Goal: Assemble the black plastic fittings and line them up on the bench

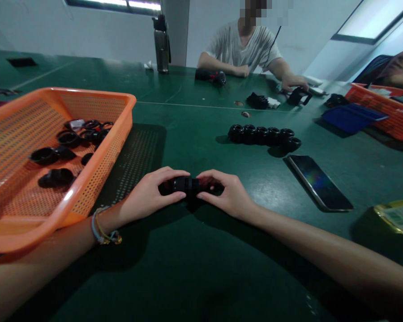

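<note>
Both of my hands grip a black cylindrical part (188, 183) just above the green table (188, 268). My left hand (156, 188) is closed round its left end, thumb below and fingers above. At the other end, my right hand (226, 192) pinches it in the same way. A narrower band shows in the middle of the part, between my fingertips; whether it is one piece or two joined pieces I cannot tell. Beyond my right hand stands a row of several similar black parts (262, 135), with one more in front of the row's right end.
An orange basket (97, 197) holding loose black parts (57, 177) stands at left. To the right lie a phone (319, 181) and a yellow-edged container (398, 217). Farther back are a blue tray (354, 117), another orange basket (389, 120), a bottle (161, 47), a power tool (211, 76) and a co-worker (242, 51).
</note>
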Demonstrator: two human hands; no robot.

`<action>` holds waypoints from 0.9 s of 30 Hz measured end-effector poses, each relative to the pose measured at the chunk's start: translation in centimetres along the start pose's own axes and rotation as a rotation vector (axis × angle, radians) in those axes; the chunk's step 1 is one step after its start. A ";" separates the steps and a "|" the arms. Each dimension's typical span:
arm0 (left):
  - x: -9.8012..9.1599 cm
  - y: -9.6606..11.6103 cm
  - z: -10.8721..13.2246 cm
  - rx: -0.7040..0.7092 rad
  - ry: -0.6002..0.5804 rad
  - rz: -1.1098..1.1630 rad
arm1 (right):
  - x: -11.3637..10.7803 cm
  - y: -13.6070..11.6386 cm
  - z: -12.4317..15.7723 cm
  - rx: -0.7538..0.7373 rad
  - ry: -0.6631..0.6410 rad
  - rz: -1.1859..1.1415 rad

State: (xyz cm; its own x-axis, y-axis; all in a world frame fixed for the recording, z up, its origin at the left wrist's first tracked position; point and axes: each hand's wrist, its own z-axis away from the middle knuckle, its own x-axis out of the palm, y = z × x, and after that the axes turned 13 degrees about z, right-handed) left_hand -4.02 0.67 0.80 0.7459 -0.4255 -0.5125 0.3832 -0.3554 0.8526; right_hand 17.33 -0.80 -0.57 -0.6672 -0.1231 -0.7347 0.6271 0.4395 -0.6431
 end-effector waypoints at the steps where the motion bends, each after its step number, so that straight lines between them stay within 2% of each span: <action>1: 0.0 0.0 0.0 0.002 0.000 0.001 | 0.0 0.0 0.0 0.001 -0.001 -0.001; 27: 0.0 -0.2 0.0 0.016 0.003 -0.008 | -0.2 -0.1 0.0 0.005 -0.011 0.007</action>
State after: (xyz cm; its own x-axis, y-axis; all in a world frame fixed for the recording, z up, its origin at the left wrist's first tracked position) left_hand -4.08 0.71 0.62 0.7445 -0.4204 -0.5187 0.3799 -0.3721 0.8469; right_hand 17.37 -0.81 -0.36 -0.6582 -0.1301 -0.7415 0.6335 0.4363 -0.6389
